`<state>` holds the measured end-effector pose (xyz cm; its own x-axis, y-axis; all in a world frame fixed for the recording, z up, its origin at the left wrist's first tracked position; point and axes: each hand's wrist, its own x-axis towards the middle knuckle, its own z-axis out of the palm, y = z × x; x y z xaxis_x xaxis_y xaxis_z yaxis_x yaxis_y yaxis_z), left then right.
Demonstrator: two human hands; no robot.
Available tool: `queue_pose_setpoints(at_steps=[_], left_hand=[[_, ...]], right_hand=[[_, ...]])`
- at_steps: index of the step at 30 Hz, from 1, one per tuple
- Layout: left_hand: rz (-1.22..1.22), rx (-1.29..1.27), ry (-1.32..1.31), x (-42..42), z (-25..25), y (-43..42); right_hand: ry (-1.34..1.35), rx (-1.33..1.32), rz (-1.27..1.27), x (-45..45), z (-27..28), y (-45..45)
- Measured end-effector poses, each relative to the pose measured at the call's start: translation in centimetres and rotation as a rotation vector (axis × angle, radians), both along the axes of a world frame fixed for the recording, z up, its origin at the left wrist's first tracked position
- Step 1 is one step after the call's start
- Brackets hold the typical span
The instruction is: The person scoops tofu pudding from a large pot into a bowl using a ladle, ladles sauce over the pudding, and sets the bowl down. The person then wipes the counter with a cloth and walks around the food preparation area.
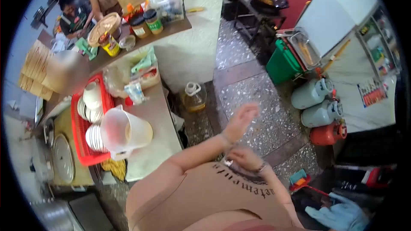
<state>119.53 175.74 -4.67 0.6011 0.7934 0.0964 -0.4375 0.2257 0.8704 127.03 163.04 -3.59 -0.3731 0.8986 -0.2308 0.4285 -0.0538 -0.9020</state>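
Observation:
My left hand (243, 122) is stretched out in front of my body over the speckled floor. Its fingers are extended and slightly blurred, with nothing seen in them. Close below it, my right hand (247, 158) is held in front of my chest near my left wrist. Its fingers are curled in, and a small pale spot shows at their tips, too small to name. A band circles my right wrist. Behind both hands is my brown top (205, 196) with dark lettering.
On the left counter (158, 145) stand a plastic pitcher (132, 130) and a red basket (87, 158) of white bowls. An oil jug (195, 98) sits on the floor. Gas cylinders (312, 94) and a green bin (282, 62) line the right. Two people work behind the shelf.

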Motion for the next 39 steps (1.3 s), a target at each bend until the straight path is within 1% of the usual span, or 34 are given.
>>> queue_pose_setpoints(at_steps=[1, 2, 3, 4, 5, 6, 7, 8, 9, 11, 12, 13, 14, 16, 17, 19, 20, 22, 24, 26, 27, 28, 31, 32, 34, 36, 37, 39], left_hand=[[0.03, -0.016, 0.015, 2.4, -0.1, 1.1], [0.112, 0.333, 0.185, 4.5, 0.1, 2.5], [0.192, 0.684, 0.36, 6.5, 0.1, 4.2], [0.218, 0.683, 0.372, 7.8, -0.2, 6.1], [0.11, 0.587, 0.41, 9.0, -1.1, 7.9], [-0.004, 0.481, 0.444, 10.0, -2.5, 9.6], [-0.114, 0.58, 0.531, 10.4, -4.6, 12.1], [-0.201, 0.63, 0.61, 10.4, -3.9, 14.5], [-0.197, 0.631, 0.606, 12.1, -4.4, 16.6], [-0.213, 1.043, 0.622, 15.2, -6.1, 20.6], [-0.225, 1.254, 0.616, 16.9, -6.7, 23.0], [-0.231, 1.471, 0.601, 18.7, -6.8, 26.1], [-0.245, 1.628, 0.583, 21.4, -6.6, 29.1], [-0.316, 1.757, 0.539, 27.5, -6.0, 34.5], [-0.362, 1.752, 0.503, 30.4, -5.3, 36.8], [-0.461, 1.663, 0.44, 35.9, -3.9, 41.1], [-0.512, 1.594, 0.411, 38.5, -3.4, 43.4], [-0.599, 1.42, 0.347, 43.3, -2.9, 48.4], [-0.668, 1.217, 0.308, 47.7, -3.1, 54.5], [-0.675, 0.997, 0.319, 50.9, -3.7, 61.7], [-0.649, 0.893, 0.344, 52.1, -4.0, 65.8], [-0.597, 0.78, 0.374, 52.5, -4.2, 70.5], [-0.356, 0.396, 0.475, 51.0, -4.2, 84.9], [-0.243, 0.264, 0.493, 49.0, -4.0, 89.4], [-0.007, 0.006, 0.473, 45.2, -4.2, 97.9], [0.2, -0.2, 0.416, 41.0, -5.1, 105.0], [0.287, -0.29, 0.379, 38.9, -5.9, 108.5], [0.403, -0.419, 0.304, 35.2, -7.8, 115.6]], right_hand=[[-0.058, -0.053, -0.039, 2.9, 1.4, 1.6], [-0.051, -0.058, -0.011, 5.1, 2.5, 2.9], [0.081, -0.039, -0.076, 7.3, 3.5, 4.5], [0.214, -0.02, -0.143, 9.1, 4.1, 6.3], [0.232, 0.065, -0.269, 10.6, 4.2, 8.3], [0.24, 0.052, -0.257, 12.2, 4.1, 10.5], [0.092, 0.304, -0.22, 13.9, 4.0, 13.3], [-0.064, 0.564, -0.181, 15.8, 4.0, 16.6], [-0.068, 0.566, -0.177, 17.5, 4.1, 19.9], [-0.302, 0.69, -0.017, 20.2, 4.1, 26.2], [-0.309, 0.688, -0.029, 22.1, 3.3, 29.0], [-0.348, 0.61, 0.038, 24.1, 2.3, 32.3], [-0.386, 0.531, 0.109, 26.3, 2.1, 35.5], [-0.389, 0.464, 0.105, 31.1, 2.6, 40.8], [-0.379, 0.363, 0.095, 33.3, 3.1, 43.2], [-0.346, 0.157, 0.07, 36.6, 4.8, 48.2], [-0.335, 0.16, 0.07, 38.5, 4.5, 51.1], [-0.19, 0.036, -0.035, 42.9, 3.7, 55.6], [-0.209, 0.054, -0.039, 46.6, 2.1, 61.7], [0.046, -0.076, -0.116, 49.4, 1.4, 68.4], [-0.005, -0.008, -0.104, 50.6, 0.1, 72.4], [-0.005, -0.008, -0.046, 51.7, -0.2, 77.3], [-0.093, 0.287, 0.083, 51.6, 0.7, 92.1], [-0.082, 0.292, 0.14, 50.4, 1.5, 96.8], [-0.176, 0.657, 0.305, 48.0, 2.3, 106.6], [-0.091, 0.748, 0.495, 43.9, 2.6, 116.1], [0.029, 0.782, 0.57, 41.8, 1.5, 120.8], [0.115, 0.725, 0.691, 37.6, 0.8, 129.4]])
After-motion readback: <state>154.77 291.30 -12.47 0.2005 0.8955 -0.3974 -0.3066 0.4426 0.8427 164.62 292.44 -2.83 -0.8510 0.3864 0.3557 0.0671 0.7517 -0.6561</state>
